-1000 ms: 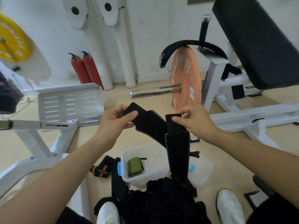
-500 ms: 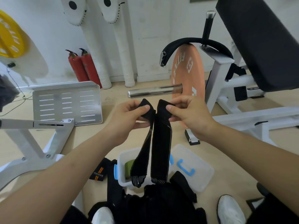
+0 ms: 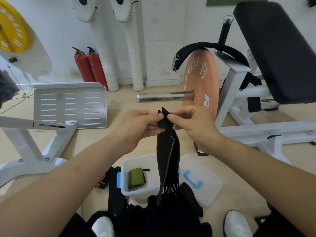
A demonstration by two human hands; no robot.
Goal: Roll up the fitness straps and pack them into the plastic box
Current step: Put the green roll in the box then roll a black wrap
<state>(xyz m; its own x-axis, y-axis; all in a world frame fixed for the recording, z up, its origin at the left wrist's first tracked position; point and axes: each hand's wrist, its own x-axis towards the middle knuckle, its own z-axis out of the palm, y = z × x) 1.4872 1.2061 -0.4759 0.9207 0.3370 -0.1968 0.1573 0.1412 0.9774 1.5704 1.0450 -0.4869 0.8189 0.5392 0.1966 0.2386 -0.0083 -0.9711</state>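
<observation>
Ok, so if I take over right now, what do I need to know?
The left hand and the right hand both pinch the top of a black strap hanging unrolled above the plastic box.
Done: one green rolled strap lies in the box.
Left: roll this one, pack it, then the black-and-orange strap beside the box and the black pile near the feet.

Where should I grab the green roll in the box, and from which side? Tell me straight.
Pinch the green roll across its middle, coming straight down from above. It lies on the bottom of the open box, whose walls would likely block a sideways reach. Stay left of the black strap, which hangs in front of the box's right part.
</observation>
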